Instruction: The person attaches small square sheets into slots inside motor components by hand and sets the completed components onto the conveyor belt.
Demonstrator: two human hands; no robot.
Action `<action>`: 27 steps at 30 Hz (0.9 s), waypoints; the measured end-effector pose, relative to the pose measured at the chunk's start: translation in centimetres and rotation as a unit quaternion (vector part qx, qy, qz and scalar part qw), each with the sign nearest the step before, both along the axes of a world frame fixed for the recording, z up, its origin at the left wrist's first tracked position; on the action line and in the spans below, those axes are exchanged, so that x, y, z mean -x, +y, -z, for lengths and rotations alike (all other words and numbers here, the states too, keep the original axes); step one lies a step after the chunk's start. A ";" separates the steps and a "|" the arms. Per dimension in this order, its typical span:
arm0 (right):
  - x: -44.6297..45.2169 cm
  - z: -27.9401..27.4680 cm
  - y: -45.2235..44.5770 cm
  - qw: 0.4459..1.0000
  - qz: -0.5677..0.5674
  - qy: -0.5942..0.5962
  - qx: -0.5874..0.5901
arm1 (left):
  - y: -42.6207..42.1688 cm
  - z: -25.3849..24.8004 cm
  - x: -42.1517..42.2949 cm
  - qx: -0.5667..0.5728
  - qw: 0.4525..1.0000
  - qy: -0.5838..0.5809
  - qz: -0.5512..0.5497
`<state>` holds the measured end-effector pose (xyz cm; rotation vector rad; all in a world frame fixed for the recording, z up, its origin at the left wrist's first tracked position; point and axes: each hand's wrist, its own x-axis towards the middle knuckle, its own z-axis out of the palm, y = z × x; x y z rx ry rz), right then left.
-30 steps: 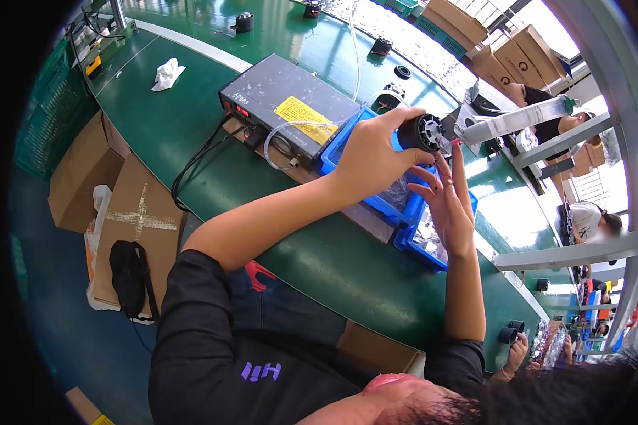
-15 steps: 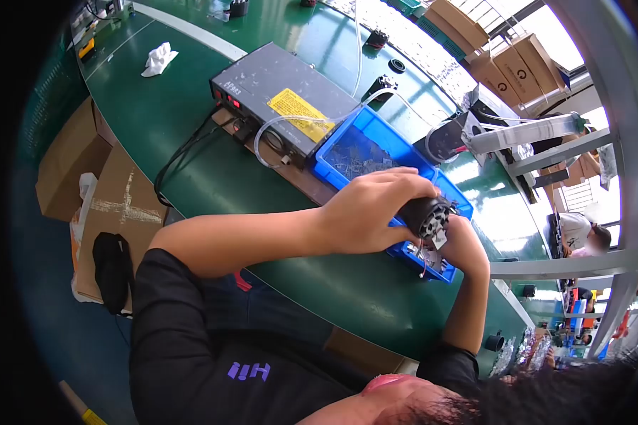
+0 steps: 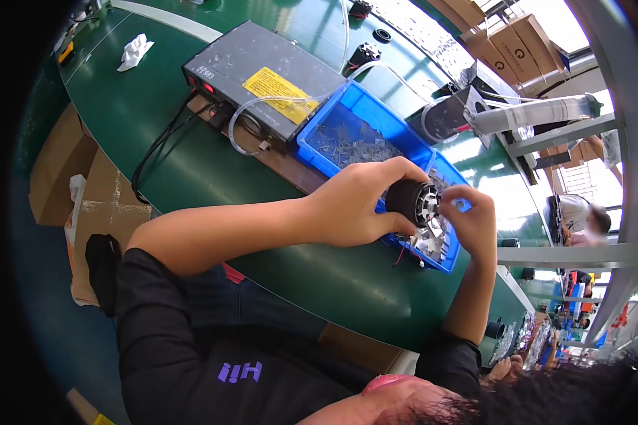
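My left hand (image 3: 365, 202) is wrapped round a black cylindrical motor (image 3: 404, 202), thumb below and fingers above. Its open end, with pale and dark slots, faces my right hand (image 3: 471, 216). The right thumb and index finger are pinched together at the rim of that end; whatever sits between them is too small to make out. Thin red and white wires hang below the motor. Beneath both hands stands a blue bin (image 3: 452, 256) holding small whitish pieces. Joined to it is a blue bin (image 3: 312, 157) with thin, clear or grey pieces.
A grey metal box (image 3: 244, 60) with a yellow label, cables and a clear hose stands on the green table (image 3: 191, 177). Behind the bins are another black motor (image 3: 365, 55) and a black ring (image 3: 381, 35). A grey frame bar (image 3: 574, 255) crosses the right side.
My right hand has come up from beneath the motor to its open end, fingers pinched. The motor has turned slightly and moved left in view. The whole view has shifted a little.
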<state>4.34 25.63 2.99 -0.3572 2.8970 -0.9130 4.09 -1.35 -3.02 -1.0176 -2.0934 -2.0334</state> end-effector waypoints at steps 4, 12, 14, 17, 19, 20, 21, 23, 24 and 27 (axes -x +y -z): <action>-0.3 -0.6 0.3 0.989 0.072 0.059 0.116 | -0.2 -0.1 0.2 0.007 0.998 0.014 0.056; -0.4 0.1 0.7 0.966 0.086 0.039 0.241 | -0.4 -0.4 0.2 0.037 0.996 -0.006 0.075; -0.9 0.2 0.6 0.919 0.069 0.058 0.383 | -0.3 -0.4 0.2 0.033 0.997 -0.008 0.076; -1.8 1.1 -0.8 0.890 0.038 0.030 0.452 | -0.2 -0.3 0.1 0.052 0.996 0.028 0.061; -2.2 1.8 -1.7 0.854 0.008 -0.001 0.520 | -0.2 -0.2 0.0 0.072 0.995 0.060 0.046; -2.4 1.9 -1.9 0.854 0.010 -0.002 0.520 | -0.1 0.0 -0.1 0.072 0.995 0.058 0.047; -2.4 1.9 -2.0 0.856 0.022 -0.003 0.516 | 0.0 0.2 -0.1 0.072 0.994 0.068 0.045; -2.4 1.8 -2.2 0.862 0.043 -0.003 0.505 | 0.2 0.5 -0.1 0.070 0.993 0.089 0.040; -2.5 1.8 -2.3 0.865 0.054 -0.003 0.499 | 0.3 0.6 -0.1 0.069 0.992 0.099 0.037; -2.6 1.9 -2.5 0.838 0.061 -0.010 0.542 | 0.1 0.1 -0.2 0.068 0.994 0.066 0.047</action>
